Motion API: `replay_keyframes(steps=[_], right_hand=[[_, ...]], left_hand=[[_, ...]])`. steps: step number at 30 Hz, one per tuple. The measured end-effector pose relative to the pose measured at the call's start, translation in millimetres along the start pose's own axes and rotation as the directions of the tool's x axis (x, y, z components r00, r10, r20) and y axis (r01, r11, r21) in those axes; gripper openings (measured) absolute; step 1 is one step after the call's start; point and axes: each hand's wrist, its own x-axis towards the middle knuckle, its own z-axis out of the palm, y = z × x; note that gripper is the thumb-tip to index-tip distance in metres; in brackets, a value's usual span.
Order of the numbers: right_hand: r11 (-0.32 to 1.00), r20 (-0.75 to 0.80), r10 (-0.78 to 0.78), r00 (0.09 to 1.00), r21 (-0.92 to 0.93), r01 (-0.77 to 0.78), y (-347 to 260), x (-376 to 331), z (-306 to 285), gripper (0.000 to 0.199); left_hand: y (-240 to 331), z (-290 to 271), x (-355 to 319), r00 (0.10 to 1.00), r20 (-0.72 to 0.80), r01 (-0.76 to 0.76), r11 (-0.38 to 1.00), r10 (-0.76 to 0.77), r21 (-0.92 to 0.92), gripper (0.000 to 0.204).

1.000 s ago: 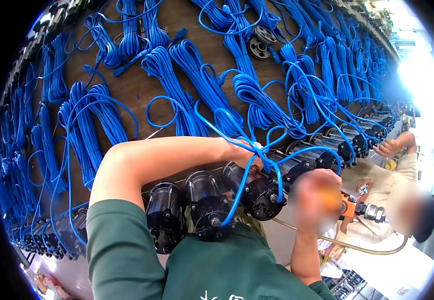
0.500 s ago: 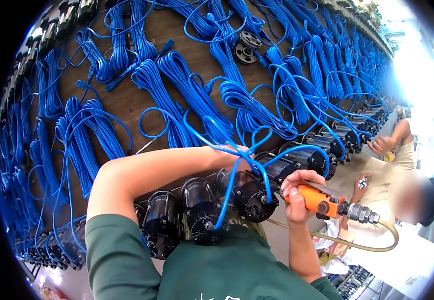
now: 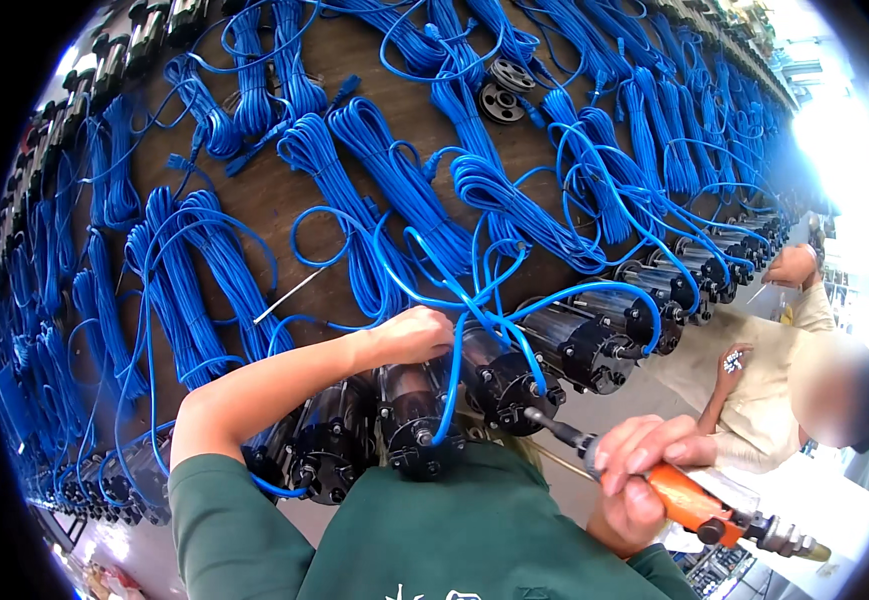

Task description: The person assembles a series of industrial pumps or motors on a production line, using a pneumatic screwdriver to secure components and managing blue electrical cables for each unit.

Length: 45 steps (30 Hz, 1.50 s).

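My right hand [image 3: 644,470] is closed around an orange air-powered driver [image 3: 696,502]. Its dark tip points up and left, just short of a clear canister with a black end cap [image 3: 510,390]. Curled into a fist, my left hand [image 3: 416,335] rests at the upper end of the neighbouring canister [image 3: 422,425]; whatever its fingers hold is hidden. Blue cables [image 3: 474,310] cross over one another beside that hand and curve down to the canister caps.
Bundled blue cables [image 3: 399,190] cover much of the brown table [image 3: 284,255]. Two black pulley wheels [image 3: 502,103] and a thin pale rod [image 3: 296,292] lie among them. More canisters [image 3: 584,350] line the near edge. At the right, a co-worker in beige [image 3: 769,390] reaches toward the row.
My right hand has drawn the driver down and right, away from the canister caps, baring its tip. My left hand has moved left, out from behind the crossed cables.
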Motion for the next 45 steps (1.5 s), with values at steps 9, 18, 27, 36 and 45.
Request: replay_keyframes(steps=[9,18,27,36,45], right_hand=[[0.983,0.279,0.025,0.960,-0.183,0.028,72,-15,11,0.025],[0.995,0.242,-0.002,0.970,-0.093,0.026,84,-16,13,0.027],[0.999,0.220,0.007,0.975,-0.044,0.002,88,-19,16,0.021],[1.000,0.157,-0.030,0.987,-0.002,0.031,91,-21,20,0.021],[1.000,0.187,-0.014,0.982,-0.020,0.018,89,-18,22,0.022]], left_hand=[[-5,19,-12,0.986,-0.153,-0.060,0.995,0.072,0.079,0.024],[-5,21,-13,0.989,-0.147,-0.016,0.999,0.023,0.050,0.012],[-8,27,-16,0.976,-0.205,-0.060,0.997,0.067,0.039,0.012],[-15,33,-16,0.977,-0.205,-0.047,0.998,0.056,0.048,0.012],[-12,26,-16,0.989,-0.145,-0.017,0.996,0.030,0.092,0.015]])
